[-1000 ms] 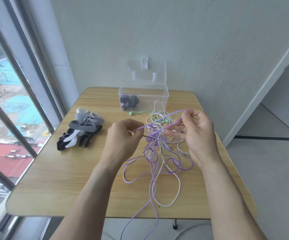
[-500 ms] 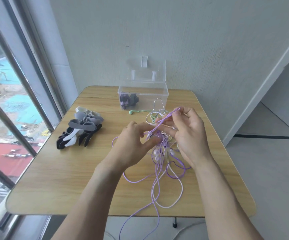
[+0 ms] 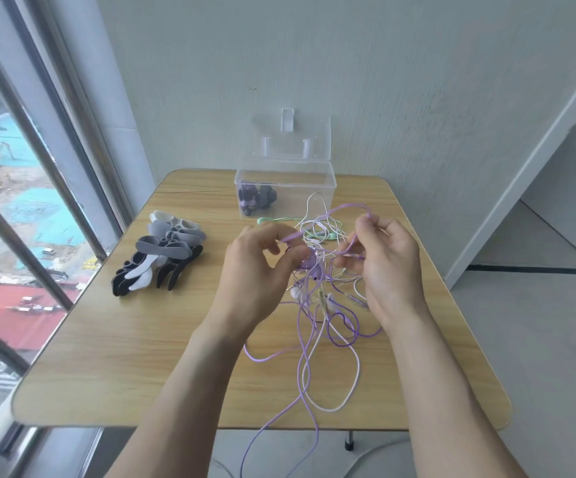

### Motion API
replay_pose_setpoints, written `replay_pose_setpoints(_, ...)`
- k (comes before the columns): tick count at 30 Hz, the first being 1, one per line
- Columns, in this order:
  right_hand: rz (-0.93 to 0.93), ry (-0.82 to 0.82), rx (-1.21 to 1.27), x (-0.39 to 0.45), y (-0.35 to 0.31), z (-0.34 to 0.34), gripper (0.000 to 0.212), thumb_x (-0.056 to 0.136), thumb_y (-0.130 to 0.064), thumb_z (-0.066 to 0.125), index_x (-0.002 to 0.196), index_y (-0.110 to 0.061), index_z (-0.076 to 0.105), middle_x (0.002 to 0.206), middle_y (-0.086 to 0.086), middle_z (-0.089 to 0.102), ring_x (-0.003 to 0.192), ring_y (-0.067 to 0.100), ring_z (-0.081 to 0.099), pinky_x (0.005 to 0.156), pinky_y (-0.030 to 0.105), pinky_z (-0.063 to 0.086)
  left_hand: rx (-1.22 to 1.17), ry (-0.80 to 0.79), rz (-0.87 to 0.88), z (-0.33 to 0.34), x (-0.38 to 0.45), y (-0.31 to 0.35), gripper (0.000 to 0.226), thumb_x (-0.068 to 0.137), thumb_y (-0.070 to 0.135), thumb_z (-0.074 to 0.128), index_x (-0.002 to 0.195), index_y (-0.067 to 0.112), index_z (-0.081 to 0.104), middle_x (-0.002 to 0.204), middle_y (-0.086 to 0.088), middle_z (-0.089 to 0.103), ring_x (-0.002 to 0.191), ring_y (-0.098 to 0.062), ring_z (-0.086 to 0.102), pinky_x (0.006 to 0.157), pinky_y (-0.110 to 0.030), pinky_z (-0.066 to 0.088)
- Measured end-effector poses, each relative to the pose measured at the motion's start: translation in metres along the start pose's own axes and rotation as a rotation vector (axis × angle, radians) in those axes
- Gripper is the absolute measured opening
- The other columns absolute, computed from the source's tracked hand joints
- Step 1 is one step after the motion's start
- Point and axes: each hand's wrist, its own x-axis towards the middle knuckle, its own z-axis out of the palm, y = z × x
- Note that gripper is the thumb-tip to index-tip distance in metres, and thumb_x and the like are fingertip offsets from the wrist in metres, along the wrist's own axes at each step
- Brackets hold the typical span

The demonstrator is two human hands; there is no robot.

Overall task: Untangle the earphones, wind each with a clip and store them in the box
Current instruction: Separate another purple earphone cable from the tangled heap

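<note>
A tangle of purple, white and green earphone cables (image 3: pixel 317 298) lies on the wooden table (image 3: pixel 141 357), with purple strands hanging over the front edge. My left hand (image 3: pixel 259 270) pinches a purple cable above the knot. My right hand (image 3: pixel 386 260) grips another stretch of the same purple cable, which arches up between the two hands. A pile of grey, black and white clips (image 3: pixel 162 257) sits at the left. The clear plastic box (image 3: pixel 314 182) stands at the back with its lid up and one wound purple earphone (image 3: pixel 255 198) inside.
A window with a dark frame (image 3: pixel 38 167) runs along the table's left side. A white wall (image 3: pixel 348 81) rises right behind the box. Grey floor (image 3: pixel 538 339) lies to the right of the table.
My hands have drawn apart again from the knot, and the purple loop between them has lifted into a higher arch. The cables on the table have shifted slightly.
</note>
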Motion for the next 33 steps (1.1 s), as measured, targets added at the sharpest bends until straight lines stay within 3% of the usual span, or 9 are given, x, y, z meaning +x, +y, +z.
replay_pose_setpoints(4, 0.015, -0.143, -0.085, -0.005, -0.007, 0.001, 0.011, 0.102, -0.011, 0.054, 0.104, 0.001, 0.055, 0.064, 0.005, 0.063, 0.054, 0.02, 0.065, 0.052, 0.032, 0.057, -0.028, -0.093, 0.006, -0.004, 0.001, 0.002, 0.011, 0.084, 0.016, 0.076, 0.076, 0.024, 0.072, 0.068, 0.015, 0.068, 0.069, -0.007, 0.051, 0.065, -0.01, 0.035)
replay_pose_setpoints(12, 0.098, -0.026, 0.126, -0.005, -0.005, 0.002, 0.011, 0.106, -0.012, 0.047, 0.109, -0.002, 0.05, 0.075, 0.015, 0.06, 0.062, 0.029, 0.07, 0.059, 0.032, 0.059, -0.007, -0.282, -0.034, -0.007, -0.005, 0.007, 0.015, 0.083, 0.02, 0.079, 0.077, 0.027, 0.068, 0.067, 0.006, 0.067, 0.066, -0.002, 0.057, 0.065, -0.008, 0.038)
replay_pose_setpoints(16, 0.122, 0.035, 0.199, -0.003, -0.005, 0.001, 0.013, 0.107, -0.013, 0.044, 0.106, -0.002, 0.051, 0.081, 0.017, 0.059, 0.064, 0.029, 0.07, 0.061, 0.032, 0.059, 0.04, -0.303, -0.044, -0.006, -0.004, 0.005, 0.009, 0.088, 0.02, 0.074, 0.081, 0.025, 0.071, 0.075, 0.005, 0.067, 0.074, -0.007, 0.058, 0.068, -0.008, 0.039)
replay_pose_setpoints(20, 0.178, 0.002, 0.259, -0.005, -0.006, 0.003, 0.015, 0.106, -0.012, 0.046, 0.097, -0.002, 0.053, 0.074, 0.013, 0.06, 0.065, 0.03, 0.07, 0.062, 0.033, 0.06, 0.013, -0.394, -0.06, -0.005, -0.005, 0.008, 0.008, 0.091, 0.019, 0.069, 0.085, 0.014, 0.071, 0.092, 0.001, 0.061, 0.082, -0.011, 0.056, 0.071, -0.006, 0.036)
replay_pose_setpoints(24, 0.221, -0.09, 0.291, -0.009, -0.012, 0.008, 0.009, 0.104, -0.009, 0.049, 0.101, -0.002, 0.053, 0.068, 0.012, 0.062, 0.063, 0.029, 0.07, 0.06, 0.032, 0.059, 0.093, -0.268, -0.051, -0.001, -0.007, 0.006, 0.026, 0.086, 0.035, 0.075, 0.074, 0.017, 0.06, 0.088, 0.005, 0.052, 0.077, -0.011, 0.052, 0.071, -0.011, 0.039)
replay_pose_setpoints(28, 0.223, -0.139, 0.256, -0.01, -0.015, 0.008, 0.007, 0.103, -0.009, 0.052, 0.103, -0.003, 0.053, 0.071, 0.013, 0.067, 0.063, 0.031, 0.07, 0.059, 0.031, 0.059, 0.16, -0.119, -0.015, 0.0, -0.004, 0.002, 0.029, 0.083, 0.041, 0.077, 0.072, 0.021, 0.058, 0.083, 0.009, 0.053, 0.074, -0.012, 0.051, 0.064, -0.009, 0.036)
replay_pose_setpoints(30, 0.208, -0.127, 0.225, -0.009, -0.015, 0.007, 0.007, 0.103, -0.012, 0.052, 0.1, -0.004, 0.053, 0.071, 0.01, 0.068, 0.059, 0.028, 0.068, 0.053, 0.029, 0.056, 0.116, -0.105, -0.035, -0.002, -0.002, 0.001, 0.027, 0.084, 0.039, 0.077, 0.075, 0.018, 0.063, 0.074, 0.008, 0.058, 0.069, -0.012, 0.053, 0.062, -0.01, 0.036)
replay_pose_setpoints(33, 0.189, -0.081, 0.174, -0.006, -0.013, 0.003, 0.007, 0.103, -0.013, 0.052, 0.101, -0.006, 0.052, 0.067, 0.005, 0.067, 0.052, 0.018, 0.059, 0.042, 0.023, 0.039, -0.042, -0.193, -0.075, -0.005, -0.003, 0.003, 0.023, 0.088, 0.031, 0.075, 0.076, 0.014, 0.065, 0.062, 0.005, 0.066, 0.058, -0.012, 0.058, 0.056, -0.013, 0.036)
